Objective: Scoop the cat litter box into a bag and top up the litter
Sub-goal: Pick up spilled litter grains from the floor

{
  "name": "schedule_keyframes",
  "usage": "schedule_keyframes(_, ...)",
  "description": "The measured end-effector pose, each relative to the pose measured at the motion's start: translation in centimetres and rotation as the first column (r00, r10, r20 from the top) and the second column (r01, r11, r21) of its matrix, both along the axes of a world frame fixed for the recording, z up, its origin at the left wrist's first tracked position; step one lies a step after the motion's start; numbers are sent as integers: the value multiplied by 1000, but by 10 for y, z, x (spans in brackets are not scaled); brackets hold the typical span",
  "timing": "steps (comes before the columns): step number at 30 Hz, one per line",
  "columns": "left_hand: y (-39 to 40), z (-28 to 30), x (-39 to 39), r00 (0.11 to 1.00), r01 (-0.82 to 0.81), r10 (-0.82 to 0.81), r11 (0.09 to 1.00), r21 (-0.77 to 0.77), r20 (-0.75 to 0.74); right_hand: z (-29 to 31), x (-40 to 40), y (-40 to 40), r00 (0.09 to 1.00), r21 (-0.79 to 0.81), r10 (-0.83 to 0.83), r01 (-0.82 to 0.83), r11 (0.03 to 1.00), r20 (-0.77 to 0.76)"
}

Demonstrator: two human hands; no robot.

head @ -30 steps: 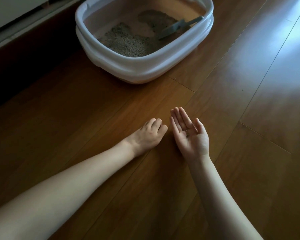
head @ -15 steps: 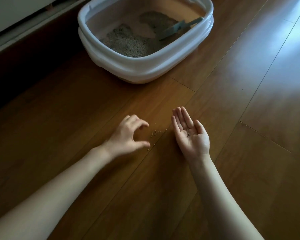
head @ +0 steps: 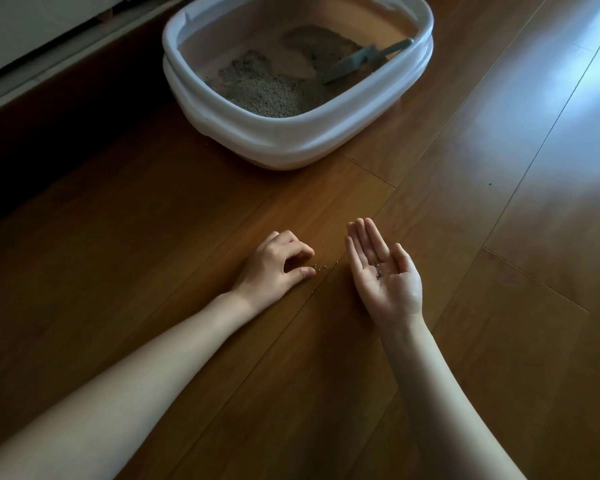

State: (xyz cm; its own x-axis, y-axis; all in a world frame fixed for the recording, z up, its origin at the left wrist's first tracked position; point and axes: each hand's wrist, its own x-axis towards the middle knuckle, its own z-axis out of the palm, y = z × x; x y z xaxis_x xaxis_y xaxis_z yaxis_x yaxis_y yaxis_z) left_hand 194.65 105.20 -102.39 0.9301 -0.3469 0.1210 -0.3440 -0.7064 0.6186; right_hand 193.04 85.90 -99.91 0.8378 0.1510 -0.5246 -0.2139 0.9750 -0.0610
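A white litter box [head: 281, 147] stands on the wooden floor at the top centre, with grey litter [head: 264, 90] piled on its near-left side and bare bottom elsewhere. A grey scoop [head: 364, 60] lies inside, its handle leaning on the right rim. A few spilled litter grains [head: 323, 268] lie on the floor between my hands. My left hand [head: 274, 265] rests on the floor just left of them, fingers curled, thumb and fingertips slightly apart. My right hand [head: 385, 271] lies palm up with straight fingers, and a few grains [head: 378, 270] sit in the palm.
A pale wall base and a dark strip of floor [head: 49, 109] run along the upper left. Bright light falls on the floorboards [head: 534, 133] to the right. A few stray specks [head: 489, 184] dot the floor near the box.
My left hand drew back from my right palm to the floor, opened over the spilled grains, and now curls closer to them. My right hand has stayed palm up.
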Motion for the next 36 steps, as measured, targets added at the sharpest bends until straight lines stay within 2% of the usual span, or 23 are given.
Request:
schedule_keyframes(3,-2,-2,0,985,123,-129,991,56,118,0,0,0,1000,-2,4,-4,1000,-1)
schedule_keyframes(8,-10,2,-3,902,244,-329,923,297,281,0,1,0,1000,1,5,-5,1000,-4)
schedule_keyframes(11,-19,1,-3,888,208,-346,890,406,302,-1,1,1,1000,-15,8,-8,1000,-3)
schedule_keyframes(14,-26,6,-2,911,207,-345,856,474,225,0,1,1,1000,-29,13,-13,999,-6)
schedule_keyframes(15,-28,8,-1,927,218,-334,851,477,171,0,2,1,1000,-29,17,-17,999,-5)
schedule_keyframes(17,-31,16,2,971,174,-221,910,377,87,-1,2,1,999,-55,33,-34,998,-21)
schedule_keyframes(19,-36,29,5,986,91,-113,981,171,124,-1,2,3,996,-95,79,-82,992,-39)
schedule_keyframes(20,-42,36,7,979,100,-112,992,76,172,-1,1,5,993,-102,106,-110,989,-43)
schedule_keyframes(22,-51,49,11,957,221,-208,974,-44,201,2,-1,10,991,-111,121,-127,986,-57)
schedule_keyframes(24,-57,59,15,949,283,-266,955,-90,167,3,-1,13,992,-93,111,-117,989,-59)
schedule_keyframes(28,-50,68,23,993,118,-110,962,-245,48,1,1,12,991,-64,134,-134,989,-5)
schedule_keyframes(30,-41,68,24,999,21,-9,967,-256,46,0,3,7,992,-82,123,-123,989,0)
schedule_keyframes(32,-31,60,25,996,-59,71,982,-180,61,-1,3,2,996,-56,83,-82,995,23)
schedule_keyframes(34,-21,44,22,999,-33,33,999,-7,14,-2,3,-2,998,-39,56,-54,998,42)
schedule_keyframes(36,-14,27,14,994,100,-92,980,174,-53,-6,2,-4,997,-27,47,-46,999,53)
